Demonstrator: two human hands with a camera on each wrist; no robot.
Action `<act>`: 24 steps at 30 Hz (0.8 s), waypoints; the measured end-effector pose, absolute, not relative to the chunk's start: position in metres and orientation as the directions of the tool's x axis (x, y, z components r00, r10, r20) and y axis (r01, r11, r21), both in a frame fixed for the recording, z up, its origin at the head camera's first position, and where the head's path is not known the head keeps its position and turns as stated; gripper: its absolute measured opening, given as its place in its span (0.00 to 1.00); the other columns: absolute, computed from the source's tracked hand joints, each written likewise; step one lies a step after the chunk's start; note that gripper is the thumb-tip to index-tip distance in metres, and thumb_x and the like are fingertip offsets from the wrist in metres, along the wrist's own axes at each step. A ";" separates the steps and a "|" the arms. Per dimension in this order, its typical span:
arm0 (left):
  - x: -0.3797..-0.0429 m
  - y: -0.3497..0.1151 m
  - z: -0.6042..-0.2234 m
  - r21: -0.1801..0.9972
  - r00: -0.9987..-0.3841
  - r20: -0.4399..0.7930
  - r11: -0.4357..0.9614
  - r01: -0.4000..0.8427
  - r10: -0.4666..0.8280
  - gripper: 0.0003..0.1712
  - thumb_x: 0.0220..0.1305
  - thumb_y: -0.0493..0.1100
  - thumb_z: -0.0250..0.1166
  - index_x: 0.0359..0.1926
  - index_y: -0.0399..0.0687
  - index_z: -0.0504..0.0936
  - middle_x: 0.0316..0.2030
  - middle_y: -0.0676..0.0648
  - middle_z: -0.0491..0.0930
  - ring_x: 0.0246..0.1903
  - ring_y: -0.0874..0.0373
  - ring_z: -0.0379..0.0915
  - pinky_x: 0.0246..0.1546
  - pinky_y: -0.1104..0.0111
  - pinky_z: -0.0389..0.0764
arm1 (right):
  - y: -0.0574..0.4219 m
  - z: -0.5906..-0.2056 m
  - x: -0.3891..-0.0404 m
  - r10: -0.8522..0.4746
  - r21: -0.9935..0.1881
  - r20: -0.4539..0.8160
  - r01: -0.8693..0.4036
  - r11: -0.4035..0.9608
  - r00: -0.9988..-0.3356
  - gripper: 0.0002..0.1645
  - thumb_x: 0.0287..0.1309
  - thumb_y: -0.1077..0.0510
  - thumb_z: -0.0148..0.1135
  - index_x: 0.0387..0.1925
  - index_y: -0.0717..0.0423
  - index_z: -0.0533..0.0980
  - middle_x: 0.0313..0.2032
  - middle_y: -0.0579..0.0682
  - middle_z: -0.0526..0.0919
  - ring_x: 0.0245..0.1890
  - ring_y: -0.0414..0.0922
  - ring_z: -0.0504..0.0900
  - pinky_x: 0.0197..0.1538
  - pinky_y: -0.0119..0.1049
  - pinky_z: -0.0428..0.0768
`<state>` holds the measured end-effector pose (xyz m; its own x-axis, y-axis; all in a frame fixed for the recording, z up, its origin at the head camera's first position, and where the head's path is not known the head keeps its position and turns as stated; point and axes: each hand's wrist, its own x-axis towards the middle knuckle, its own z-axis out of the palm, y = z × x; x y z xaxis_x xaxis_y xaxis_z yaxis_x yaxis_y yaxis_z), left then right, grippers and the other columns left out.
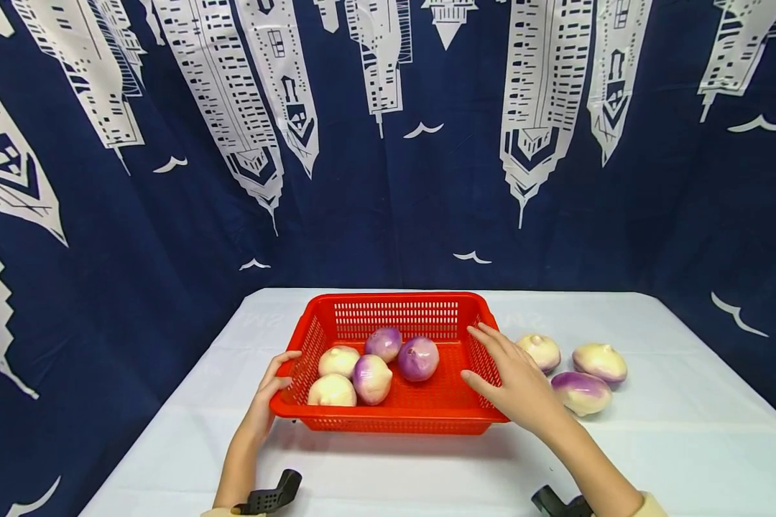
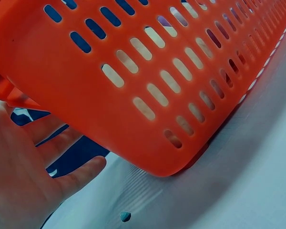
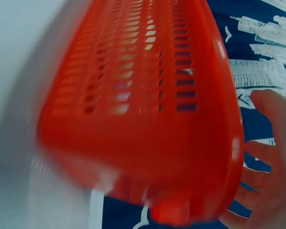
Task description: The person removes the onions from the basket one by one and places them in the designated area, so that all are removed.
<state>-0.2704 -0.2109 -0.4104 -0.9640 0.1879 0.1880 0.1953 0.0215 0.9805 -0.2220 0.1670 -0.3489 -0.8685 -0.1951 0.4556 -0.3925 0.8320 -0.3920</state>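
Note:
A red plastic basket (image 1: 394, 422) sits on the white table, with several white-and-purple turnips (image 1: 371, 379) lying toward its left and middle. My left hand (image 1: 267, 395) holds the basket's left rim, thumb and a finger over it in the head view. Its other fingers (image 2: 81, 176) reach under the rim in the left wrist view. My right hand (image 1: 517, 380) is beside the right rim, thumb and fingers spread and pinching nothing. Its fingertips pass partly behind the rim in the right wrist view, so contact is hard to tell. The basket is blurred there.
To the right of the basket, three more turnips (image 1: 582, 393) lie on the white table (image 1: 698, 431), close behind my right hand. A dark blue cloth (image 1: 394, 244) with white building prints hangs behind the table and along its sides.

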 end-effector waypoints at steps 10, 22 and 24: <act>-0.270 -0.211 -0.410 0.980 -0.963 0.188 0.026 0.196 0.192 0.30 0.54 0.37 0.39 0.61 0.41 0.55 0.60 0.42 0.54 0.55 0.52 0.57 0.49 0.70 0.69 | 0.120 -0.342 -0.232 -0.313 -0.349 0.392 -0.454 0.820 -0.865 0.39 0.49 0.41 0.60 0.63 0.44 0.63 0.64 0.52 0.63 0.62 0.56 0.65 0.60 0.59 0.61; -0.270 -0.211 -0.410 0.980 -0.965 0.189 0.030 0.198 0.184 0.30 0.54 0.37 0.39 0.61 0.42 0.56 0.60 0.42 0.55 0.55 0.51 0.57 0.50 0.67 0.69 | 0.080 -0.350 -0.245 -0.368 -0.349 0.302 -0.461 0.816 -0.879 0.37 0.47 0.42 0.62 0.61 0.43 0.65 0.64 0.50 0.63 0.64 0.55 0.62 0.61 0.57 0.61; -0.270 -0.211 -0.411 0.980 -0.965 0.187 0.035 0.196 0.182 0.30 0.54 0.37 0.39 0.61 0.42 0.57 0.60 0.42 0.55 0.55 0.52 0.57 0.50 0.67 0.69 | 0.076 -0.351 -0.247 -0.382 -0.344 0.281 -0.464 0.816 -0.880 0.38 0.47 0.42 0.62 0.61 0.44 0.65 0.65 0.51 0.62 0.64 0.56 0.61 0.60 0.59 0.61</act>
